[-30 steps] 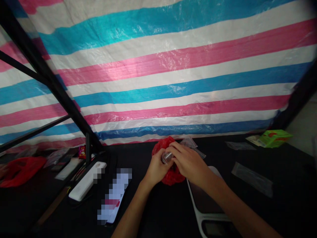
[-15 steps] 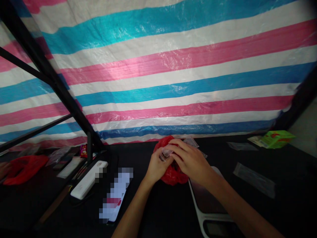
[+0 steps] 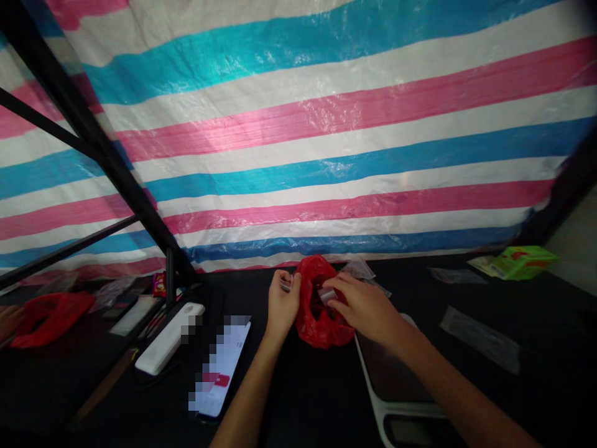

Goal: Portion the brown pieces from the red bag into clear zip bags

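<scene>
Glinting off the pink, white and blue striped plastic sheet [image 3: 326,143], brightest left of centre; dim, really dim, across the flat black table [image 3: 312,398]; pixelated over the lit, slim rectangular phone [image 3: 222,370]!

**Makeshift Work Booth, Seemingly**

Closed off at far side by striped plastic sheeting [image 3: 326,124], framed at left by black metal bars [image 3: 105,162], fitted with a black tabletop [image 3: 317,398] bearing a scale [image 3: 387,376] at near right. Shop or workshop: cannot tell.

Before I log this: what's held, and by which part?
Right hand: a small greyish translucent piece, seemingly by its right end. Left hand: a small clear plastic piece, gripped part unclear.
</scene>
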A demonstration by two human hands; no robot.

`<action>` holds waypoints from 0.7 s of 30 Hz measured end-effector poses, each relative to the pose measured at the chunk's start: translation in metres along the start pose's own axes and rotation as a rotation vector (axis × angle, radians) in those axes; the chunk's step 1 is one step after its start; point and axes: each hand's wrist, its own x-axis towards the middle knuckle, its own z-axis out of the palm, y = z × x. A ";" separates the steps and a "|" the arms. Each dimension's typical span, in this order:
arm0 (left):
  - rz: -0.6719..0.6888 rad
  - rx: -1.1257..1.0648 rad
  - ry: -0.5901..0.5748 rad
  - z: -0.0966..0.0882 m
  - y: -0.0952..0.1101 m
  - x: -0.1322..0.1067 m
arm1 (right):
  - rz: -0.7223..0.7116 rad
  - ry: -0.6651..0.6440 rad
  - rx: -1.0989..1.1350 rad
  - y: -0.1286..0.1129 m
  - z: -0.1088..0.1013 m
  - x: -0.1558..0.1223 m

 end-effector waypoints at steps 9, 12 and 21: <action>-0.147 0.027 -0.119 -0.002 -0.038 0.005 | 0.041 0.012 -0.179 0.015 0.021 -0.002; -0.147 -0.010 -0.142 -0.003 -0.032 0.006 | 0.092 -0.012 -0.186 0.014 0.020 -0.001; -0.134 -0.152 -0.190 -0.005 -0.007 0.001 | 0.137 -0.100 -0.212 0.008 0.019 -0.002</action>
